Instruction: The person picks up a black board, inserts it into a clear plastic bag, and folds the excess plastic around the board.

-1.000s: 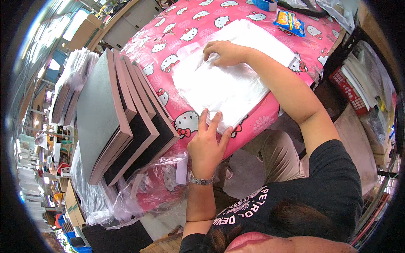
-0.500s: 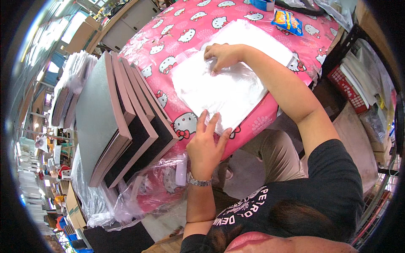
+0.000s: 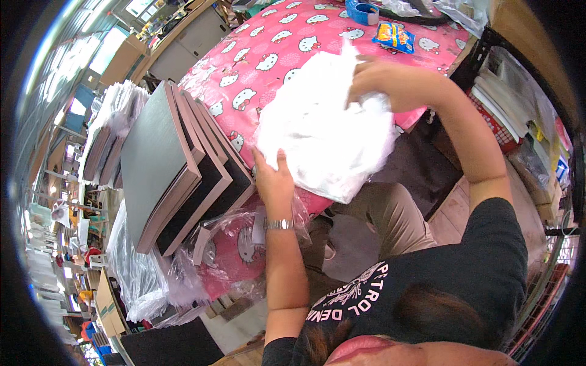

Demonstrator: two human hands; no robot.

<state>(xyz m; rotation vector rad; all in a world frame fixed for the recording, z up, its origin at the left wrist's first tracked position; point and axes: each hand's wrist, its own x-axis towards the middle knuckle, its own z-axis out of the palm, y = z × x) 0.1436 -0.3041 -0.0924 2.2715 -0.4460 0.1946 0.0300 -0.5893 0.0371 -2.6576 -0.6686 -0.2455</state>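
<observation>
A bright white, crumpled thin plastic sheet or bag [image 3: 323, 128] lies over the near part of the pink table, its glare hiding detail. My right hand [image 3: 387, 85] has its fingers curled into the upper right of the sheet, which bunches up there with a peak standing at the far side. Motion smears that hand slightly. At the sheet's left edge rests my left hand [image 3: 274, 183], its visible fingers apart and touching the edge. Beside that hand, to the left, stands a stack of thick dark boards with pinkish-grey edges [image 3: 165, 165].
The table wears a pink cat-patterned cover [image 3: 244, 67]. Farther back are a blue and yellow packet [image 3: 395, 38] and a blue tape roll [image 3: 364, 13]. Clear plastic wrap [image 3: 137, 262] hangs near the boards. At right, a red basket [image 3: 491, 119] holds white sheets.
My right hand has moved right, pulling up and bunching the white plastic. My left hand has shifted left and slightly up to the edge. The view has turned a little.
</observation>
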